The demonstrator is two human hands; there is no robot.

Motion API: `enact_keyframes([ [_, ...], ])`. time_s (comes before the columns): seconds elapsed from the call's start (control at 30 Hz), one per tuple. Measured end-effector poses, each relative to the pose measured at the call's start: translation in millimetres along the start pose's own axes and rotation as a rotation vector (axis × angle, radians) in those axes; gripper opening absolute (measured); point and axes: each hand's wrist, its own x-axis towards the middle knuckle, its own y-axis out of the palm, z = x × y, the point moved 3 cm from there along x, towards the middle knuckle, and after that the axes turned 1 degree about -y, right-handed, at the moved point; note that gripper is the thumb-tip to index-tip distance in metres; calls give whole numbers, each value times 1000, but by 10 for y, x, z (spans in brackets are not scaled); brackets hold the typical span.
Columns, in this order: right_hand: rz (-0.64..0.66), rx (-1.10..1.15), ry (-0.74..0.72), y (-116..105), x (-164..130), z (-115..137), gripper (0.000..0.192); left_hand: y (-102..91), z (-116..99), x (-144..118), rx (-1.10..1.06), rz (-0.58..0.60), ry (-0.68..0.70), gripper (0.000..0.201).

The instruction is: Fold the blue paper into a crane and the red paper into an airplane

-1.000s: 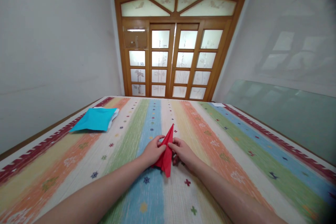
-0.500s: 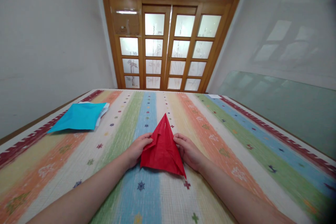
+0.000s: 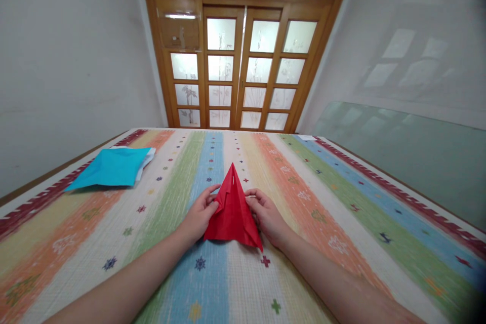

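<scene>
Red paper (image 3: 232, 211), folded to a tall triangle, lies on the striped cloth (image 3: 341, 197) with its point away from the person. The left hand (image 3: 202, 214) pinches its left edge, the right hand (image 3: 266, 214) its right edge — fingers closed on the paper. Uneven pull from one side could skew the crease or slide the sheet along the cloth. Half a second ago the triangle spread wider; a second ago it was a thin sliver between the hands. Blue paper (image 3: 108, 167) lies well apart, far left.
</scene>
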Motion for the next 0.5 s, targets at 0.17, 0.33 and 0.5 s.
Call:
enact_keyframes([
  [0.17,-5,-217,-150,70,-64,68,49,-10,-22,-25,350,5,158,44],
  [0.33,54,-679,-421,160,-175,195,34,-58,-55,-17,602,-28,219,32],
  [0.5,82,-881,-462,203,-227,242,36,-26,-67,-30,545,47,232,39],
])
